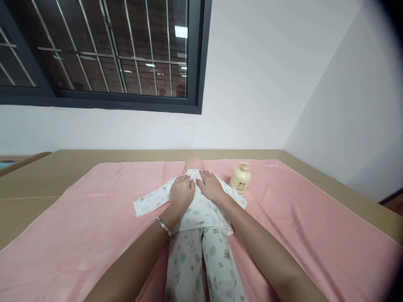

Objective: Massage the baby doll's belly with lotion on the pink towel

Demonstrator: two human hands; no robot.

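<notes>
A baby doll (pixel 194 163) lies stretched out with its head at the far end. It wears a white long-sleeved top (pixel 201 216) and white trousers (pixel 185 260), both with small green and brown prints. My left hand (pixel 182 193) rests on the left side of the doll's upper chest, with its fingers lying on the cloth. Beside it, my right hand (pixel 210 184) lies flat on the other side of the chest, fingers apart. The two thumbs point toward each other near the middle, and neither hand holds anything visible.
A pale yellow pump-top bottle (pixel 241 178) stands right of the doll's shoulder. Underneath is a pink blanket (pixel 103 218) with some wrinkles, spread over a tan surface (pixel 28 205). Behind are a white wall (pixel 245 84) and a dark-framed window (pixel 126 100) with metal bars.
</notes>
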